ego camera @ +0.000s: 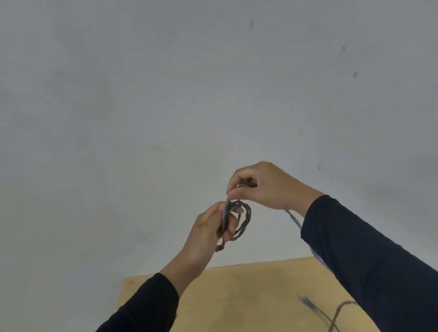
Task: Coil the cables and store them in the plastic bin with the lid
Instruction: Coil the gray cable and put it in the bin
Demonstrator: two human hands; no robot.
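Observation:
My left hand [208,235] grips a small coil of dark grey cable [245,220], raised in front of the wall above the table. My right hand [264,185] pinches the same cable just above the coil, and the free length trails down behind my right sleeve as a pale strand [295,220]. A second dark cable [329,317] with a plug end lies loose on the wooden table [237,302] at the lower right. The plastic bin and its lid are out of view.
A plain grey-white wall [153,92] fills most of the view behind the table. Both forearms wear dark long sleeves. The table's far edge meets the wall.

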